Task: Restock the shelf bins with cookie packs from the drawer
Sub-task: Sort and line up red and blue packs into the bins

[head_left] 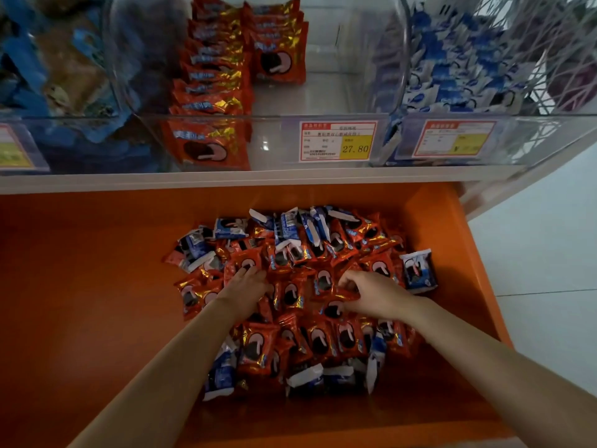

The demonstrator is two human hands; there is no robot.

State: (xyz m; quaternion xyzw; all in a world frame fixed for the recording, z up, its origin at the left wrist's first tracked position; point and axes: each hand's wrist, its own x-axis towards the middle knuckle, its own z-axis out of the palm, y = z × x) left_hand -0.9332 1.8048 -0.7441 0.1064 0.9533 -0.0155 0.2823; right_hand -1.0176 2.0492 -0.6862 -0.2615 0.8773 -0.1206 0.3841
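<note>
An open orange drawer (pixel 90 286) holds a heap of red cookie packs (pixel 318 341) mixed with blue-and-white packs (pixel 418 270). My left hand (pixel 244 287) lies on the heap's left middle, fingers stretched over a red pack (pixel 247 261). To its right, my right hand (pixel 376 294) has its fingers curled round a red pack (pixel 336 294) in the heap. Above the drawer, a clear middle bin (pixel 323 101) holds rows of red packs (pixel 210 79) along its left side. The clear bin to its right (pixel 549 137) is filled with blue-and-white packs (pixel 452 69).
A price tag reading 27.80 (pixel 337 140) sits on the middle bin's front, another tag (pixel 455 139) on the right bin. A left bin (pixel 64 76) holds blue and brown packs. White floor tiles (pixel 549 270) lie right of the drawer.
</note>
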